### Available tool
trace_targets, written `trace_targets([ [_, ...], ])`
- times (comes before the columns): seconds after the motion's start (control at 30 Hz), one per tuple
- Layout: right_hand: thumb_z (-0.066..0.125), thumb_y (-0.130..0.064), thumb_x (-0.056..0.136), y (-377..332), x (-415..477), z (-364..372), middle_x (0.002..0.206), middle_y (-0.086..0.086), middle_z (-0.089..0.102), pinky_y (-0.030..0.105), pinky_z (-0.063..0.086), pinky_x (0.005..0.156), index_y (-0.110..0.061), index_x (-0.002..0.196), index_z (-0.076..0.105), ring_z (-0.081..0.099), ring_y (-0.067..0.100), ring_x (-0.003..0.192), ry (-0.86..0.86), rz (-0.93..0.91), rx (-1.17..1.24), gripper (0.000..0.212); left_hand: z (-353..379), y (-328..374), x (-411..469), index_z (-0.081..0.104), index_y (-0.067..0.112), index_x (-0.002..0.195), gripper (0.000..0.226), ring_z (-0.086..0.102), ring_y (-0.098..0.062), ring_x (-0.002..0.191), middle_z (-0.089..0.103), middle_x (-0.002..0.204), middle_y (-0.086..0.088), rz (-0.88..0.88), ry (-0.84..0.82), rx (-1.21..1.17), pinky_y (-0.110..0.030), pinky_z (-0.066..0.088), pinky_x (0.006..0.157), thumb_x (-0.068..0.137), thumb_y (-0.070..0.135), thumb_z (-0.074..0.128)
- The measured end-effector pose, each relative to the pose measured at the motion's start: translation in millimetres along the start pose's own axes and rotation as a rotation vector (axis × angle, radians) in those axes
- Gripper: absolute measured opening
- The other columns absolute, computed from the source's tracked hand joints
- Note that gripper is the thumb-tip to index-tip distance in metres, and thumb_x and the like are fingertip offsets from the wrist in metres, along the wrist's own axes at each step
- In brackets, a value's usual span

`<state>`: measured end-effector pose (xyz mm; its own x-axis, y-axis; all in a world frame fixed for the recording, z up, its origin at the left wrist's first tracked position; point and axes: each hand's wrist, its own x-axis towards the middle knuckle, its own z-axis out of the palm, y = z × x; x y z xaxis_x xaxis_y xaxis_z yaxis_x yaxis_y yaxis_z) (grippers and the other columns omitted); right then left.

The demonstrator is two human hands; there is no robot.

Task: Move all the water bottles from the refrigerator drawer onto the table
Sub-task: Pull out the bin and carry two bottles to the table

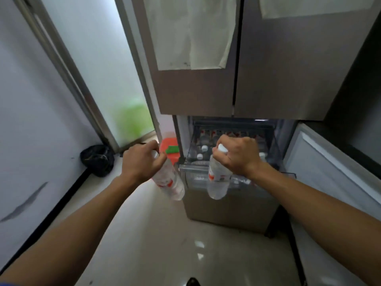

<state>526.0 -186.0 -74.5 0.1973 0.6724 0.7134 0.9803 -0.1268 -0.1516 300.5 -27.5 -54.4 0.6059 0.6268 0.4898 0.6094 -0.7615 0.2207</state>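
Note:
My left hand (pixel 140 161) grips the neck of a clear water bottle (pixel 171 182) with a red label, which hangs tilted over the floor. My right hand (pixel 237 155) grips a second such bottle (pixel 217 182) by its white cap end, and it hangs in front of the open refrigerator drawer (pixel 192 167). Inside the drawer stand more bottles (pixel 203 148) with white caps and red labels. No table is in view.
The brown refrigerator (pixel 278 89) rises above the drawer, with cloths hung on its doors. A lower door (pixel 329 172) stands open to the right. A red box (pixel 170 148) and a black bag (pixel 98 159) sit on the floor at left, by a glass door.

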Motion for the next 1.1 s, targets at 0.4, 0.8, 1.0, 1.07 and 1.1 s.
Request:
trace_targets([
  [0.4,0.044,-0.049,0.083,-273,-56,25,0.052,0.005,0.061,0.025,0.034,0.041,-0.016,0.072,0.06,0.053,0.025,0.041,-0.309,-0.381,0.291,0.038,-169,-128,-298,0.056,0.021,0.078,0.026,0.055,-0.016,0.062,0.06,0.069,0.0,-0.506,-0.162,0.26,-0.024,0.035,0.054,0.082,0.047,0.055],
  [0.8,0.044,-0.056,0.092,-636,-167,22,0.086,-0.002,0.068,0.023,0.042,0.058,-0.02,0.098,0.057,0.056,0.013,0.063,-0.574,-0.563,0.373,0.038,-381,-224,-609,0.056,0.027,0.074,0.02,0.052,-0.006,0.059,0.056,0.066,0.011,-0.869,-0.17,0.385,-0.02,0.038,0.052,0.08,0.045,0.061],
  [1.0,0.047,-0.058,0.091,-793,-191,4,0.073,-0.013,0.053,0.013,0.032,0.05,-0.027,0.086,0.048,0.051,0.005,0.055,-0.559,-0.69,0.473,0.031,-474,-273,-743,0.051,0.027,0.073,0.025,0.053,-0.012,0.059,0.052,0.062,0.009,-1.059,-0.131,0.486,-0.026,0.043,0.055,0.082,0.05,0.054],
  [1.07,0.047,-0.057,0.09,-841,-196,8,0.073,-0.014,0.056,0.015,0.042,0.051,-0.028,0.083,0.048,0.053,0.004,0.055,-0.55,-0.741,0.513,0.03,-495,-285,-777,0.05,0.025,0.073,0.026,0.053,-0.014,0.059,0.051,0.061,0.007,-1.121,-0.091,0.506,-0.028,0.043,0.056,0.082,0.049,0.054],
  [1.1,0.047,-0.057,0.089,-865,-200,10,0.073,-0.012,0.058,0.018,0.047,0.054,-0.029,0.082,0.048,0.054,0.004,0.056,-0.554,-0.76,0.523,0.029,-504,-292,-794,0.049,0.025,0.073,0.026,0.053,-0.015,0.06,0.052,0.061,0.006,-1.153,-0.071,0.515,-0.029,0.044,0.057,0.082,0.048,0.053],
])
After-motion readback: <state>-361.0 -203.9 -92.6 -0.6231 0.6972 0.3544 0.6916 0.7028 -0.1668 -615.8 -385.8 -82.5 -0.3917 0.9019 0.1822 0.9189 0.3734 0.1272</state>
